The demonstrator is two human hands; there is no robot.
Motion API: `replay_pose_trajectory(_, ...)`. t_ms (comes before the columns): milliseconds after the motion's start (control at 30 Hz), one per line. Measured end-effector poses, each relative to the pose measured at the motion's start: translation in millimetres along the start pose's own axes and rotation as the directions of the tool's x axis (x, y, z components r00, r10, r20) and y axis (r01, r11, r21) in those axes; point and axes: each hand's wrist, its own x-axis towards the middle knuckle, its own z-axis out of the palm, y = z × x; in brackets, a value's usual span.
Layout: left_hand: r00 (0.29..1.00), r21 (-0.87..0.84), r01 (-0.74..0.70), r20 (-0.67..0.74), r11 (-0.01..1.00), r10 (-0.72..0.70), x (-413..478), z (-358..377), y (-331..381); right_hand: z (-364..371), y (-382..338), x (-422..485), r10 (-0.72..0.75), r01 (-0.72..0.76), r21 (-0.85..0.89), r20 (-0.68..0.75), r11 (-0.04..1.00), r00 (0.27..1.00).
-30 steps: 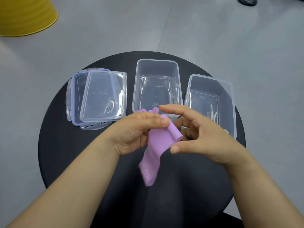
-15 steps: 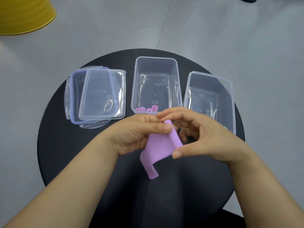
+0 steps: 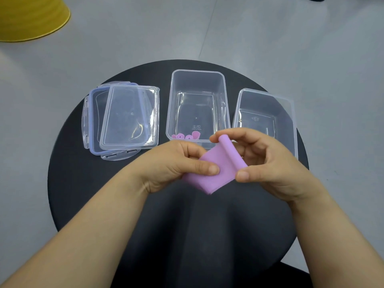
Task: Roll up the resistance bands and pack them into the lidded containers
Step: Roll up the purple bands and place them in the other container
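Mid-roll, both hands were clamped on the purple band above the near-centre of the black round table: left hand pinching the flat, unrolled part w/ thumb on top, right hand closed round the rolled tube at the band's far-right edge, thumb and forefinger at its two ends. A short loose tail hung toward the near side, clear of the tabletop as far as I could tell. Main risk, imo: the band looked thin and springy, so if the right hand's pinch eased the tube would prob. unwind; uneven tension from the left could also skew the roll into a cone that packs badly. The middle container sat just beyond the hands, open, w/ a few pink rolled bands at its near wall, so free floor lay toward its far end. The right container was open and looked empty, partly hidden behind the right hand. Both lids were stacked far-left, well apart from the hands. Room to move: table bare on the near side, but the containers' near rims were close to the knuckles, and the right container sat near the table's right edge, so a careless reach could nudge it off.
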Motion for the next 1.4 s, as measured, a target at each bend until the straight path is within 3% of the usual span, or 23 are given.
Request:
replay_pose_trajectory(133,0.999,-0.006,-0.01,0.045,1.0,0.01,-1,-1,1,1,0,-1,0.001,-0.002,-0.044,-0.031,0.999,1.0)
replay_pose_trajectory(433,0.995,-0.058,0.044,0.091,0.997,-0.038,-8,3,5,5,-5,-2,0.067,-0.073,-0.395,-0.028,0.916,0.997)
replay_pose_trajectory(600,0.999,0.019,0.041,-0.013,0.999,-0.041,-6,8,5,5,0,-3,0.063,-0.059,-0.514,-0.009,0.856,0.998)
replay_pose_trajectory(900,1.0,0.097,0.018,-0.007,0.995,-0.018,-2,3,0,8,-4,-3,0.089,-0.089,-0.527,-0.025,0.845,0.996)
replay_pose_trajectory(1233,0.998,0.188,0.027,-0.055,0.982,-0.017,1,2,-4,6,2,-1,0.018,-0.031,-0.627,-0.027,0.779,0.999)
replay_pose_trajectory(1400,0.989,0.092,-0.065,-0.129,0.994,0.076,3,0,-6,7,4,2,0.093,-0.137,-0.442,-0.119,0.887,0.988)
